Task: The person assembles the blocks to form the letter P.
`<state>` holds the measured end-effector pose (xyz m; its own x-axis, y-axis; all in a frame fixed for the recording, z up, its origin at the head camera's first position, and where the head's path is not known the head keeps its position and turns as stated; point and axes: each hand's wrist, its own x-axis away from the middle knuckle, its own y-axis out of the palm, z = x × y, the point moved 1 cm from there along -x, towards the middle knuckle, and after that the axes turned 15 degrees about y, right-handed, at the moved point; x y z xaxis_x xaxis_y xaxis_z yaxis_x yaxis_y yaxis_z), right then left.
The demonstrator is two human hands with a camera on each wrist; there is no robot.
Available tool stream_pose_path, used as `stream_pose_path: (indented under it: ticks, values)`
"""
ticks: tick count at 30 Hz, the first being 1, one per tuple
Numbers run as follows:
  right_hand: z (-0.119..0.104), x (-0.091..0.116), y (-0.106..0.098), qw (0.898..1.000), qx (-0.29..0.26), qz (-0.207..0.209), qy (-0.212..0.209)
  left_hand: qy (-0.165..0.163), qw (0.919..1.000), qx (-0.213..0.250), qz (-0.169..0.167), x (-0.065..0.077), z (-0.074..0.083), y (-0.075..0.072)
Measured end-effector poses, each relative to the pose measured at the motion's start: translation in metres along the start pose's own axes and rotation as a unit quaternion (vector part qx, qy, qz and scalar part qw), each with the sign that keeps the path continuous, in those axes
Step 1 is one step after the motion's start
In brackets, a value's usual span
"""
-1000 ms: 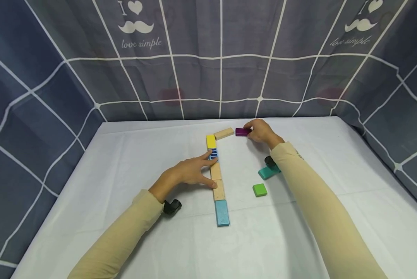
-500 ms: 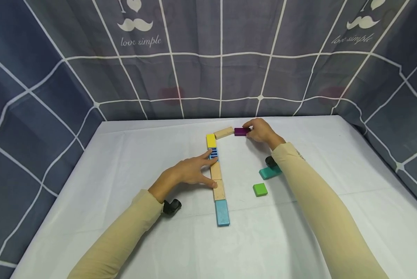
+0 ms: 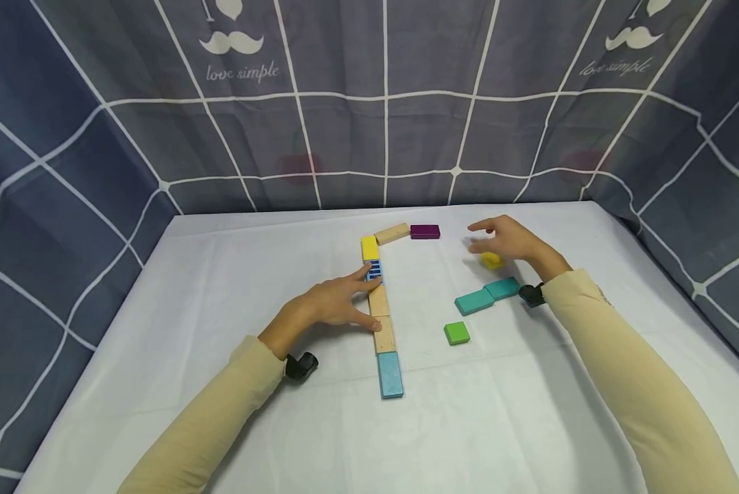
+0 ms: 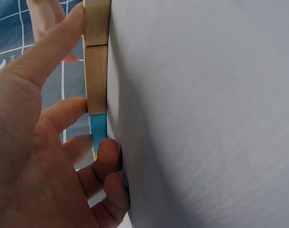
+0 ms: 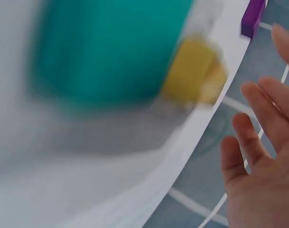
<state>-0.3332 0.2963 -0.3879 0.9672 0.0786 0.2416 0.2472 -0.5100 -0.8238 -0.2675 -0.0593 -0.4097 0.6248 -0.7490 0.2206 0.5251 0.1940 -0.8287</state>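
My left hand (image 3: 332,300) lies spread against a line of blocks, its thumb on a plain wooden block (image 3: 384,336) and fingertips at a blue patterned block (image 3: 374,268). Another wooden block (image 3: 378,300) sits between them. A yellow block (image 3: 370,248) tops the line and a light-blue block (image 3: 390,375) ends it at the near side. From the yellow one, a slanted wooden block (image 3: 392,233) leads to a purple block (image 3: 425,232). To the right, my right hand (image 3: 511,241) holds nothing, fingers extended, above a second yellow block (image 3: 493,261) that it partly hides.
Two teal blocks (image 3: 475,302) lie end to end near the right wrist, with a green block (image 3: 457,333) nearer. The white-covered table (image 3: 283,439) meets a dark checked curtain (image 3: 344,151) at the back and sides.
My right hand has let go of the purple block and moved right and slightly nearer, uncovering the second teal block and part of the yellow one. The left hand has stayed in place.
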Motion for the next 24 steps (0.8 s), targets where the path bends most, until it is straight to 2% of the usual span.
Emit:
stream_pose_path:
  ticks: [5,9,24]
  values:
    - [0.025,0.013,-0.003,0.999,0.008,-0.042,0.016,-0.001,1.0,0.002,-0.001,0.001,-0.002,0.0]
    - [0.033,0.016,-0.001,0.999,0.002,-0.048,0.006,-0.004,1.0,0.007,0.002,0.001,-0.003,0.001]
    - [0.031,0.016,0.004,0.998,0.017,-0.038,-0.037,-0.009,0.9998,0.019,0.005,-0.002,-0.004,0.002]
